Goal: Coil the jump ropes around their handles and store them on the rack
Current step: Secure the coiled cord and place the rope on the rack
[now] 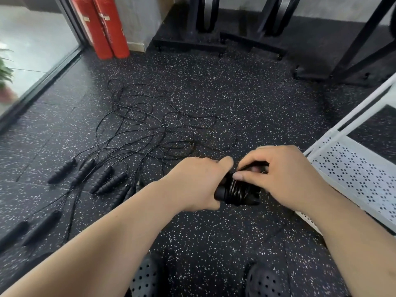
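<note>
My left hand (198, 183) grips a pair of black jump-rope handles (235, 192) with thin black cord wound around them. My right hand (285, 174) pinches the cord at the top of that coil with thumb and fingers curled. Several more black handles (102, 179) lie on the floor to the left, and their loose cords (154, 129) spread in a tangle beyond them. Two further handles (40, 227) lie at the lower left. The white perforated rack (351, 174) stands just right of my hands.
The floor is black speckled rubber (214, 232). Two red cylinders (102, 26) lean at the back left beside a glass door (38, 50). Black equipment frames (246, 39) stand along the back wall. My dark perforated shoes (145, 279) show at the bottom.
</note>
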The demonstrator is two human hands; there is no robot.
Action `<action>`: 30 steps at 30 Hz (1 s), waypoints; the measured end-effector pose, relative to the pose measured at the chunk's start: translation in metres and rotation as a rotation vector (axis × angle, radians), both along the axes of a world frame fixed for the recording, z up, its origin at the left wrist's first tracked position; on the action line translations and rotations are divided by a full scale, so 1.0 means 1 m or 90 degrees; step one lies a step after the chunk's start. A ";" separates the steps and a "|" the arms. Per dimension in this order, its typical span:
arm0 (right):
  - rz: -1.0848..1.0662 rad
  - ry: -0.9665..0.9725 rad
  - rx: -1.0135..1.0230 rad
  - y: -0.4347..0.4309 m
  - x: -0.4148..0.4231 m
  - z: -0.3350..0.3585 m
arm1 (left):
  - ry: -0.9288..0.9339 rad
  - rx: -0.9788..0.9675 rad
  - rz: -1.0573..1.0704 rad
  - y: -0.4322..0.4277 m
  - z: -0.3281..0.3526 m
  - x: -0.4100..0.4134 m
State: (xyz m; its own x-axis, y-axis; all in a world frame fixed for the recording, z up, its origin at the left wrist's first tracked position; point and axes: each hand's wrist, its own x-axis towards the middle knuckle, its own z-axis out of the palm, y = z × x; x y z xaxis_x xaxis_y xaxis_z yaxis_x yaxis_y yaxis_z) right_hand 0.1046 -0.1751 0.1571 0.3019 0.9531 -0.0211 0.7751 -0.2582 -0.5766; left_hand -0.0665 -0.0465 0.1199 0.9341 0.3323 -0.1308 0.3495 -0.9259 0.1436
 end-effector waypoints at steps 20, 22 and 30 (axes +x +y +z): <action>-0.253 0.668 0.006 0.003 -0.003 -0.032 | -0.262 -0.262 0.126 -0.013 0.015 0.004; -0.266 0.545 -0.009 0.005 -0.015 -0.046 | -0.269 -0.245 0.187 -0.009 0.011 0.005; -0.006 0.016 -0.132 -0.003 -0.058 -0.044 | -0.190 -0.078 0.339 0.018 -0.008 0.004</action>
State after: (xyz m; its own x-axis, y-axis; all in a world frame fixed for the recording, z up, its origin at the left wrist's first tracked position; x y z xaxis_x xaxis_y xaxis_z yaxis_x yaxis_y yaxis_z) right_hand 0.0464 -0.1782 0.1135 0.3080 0.9245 -0.2247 0.7581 -0.3812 -0.5292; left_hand -0.0627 -0.0287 0.1121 0.6464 0.7618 0.0442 0.6871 -0.6063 0.4003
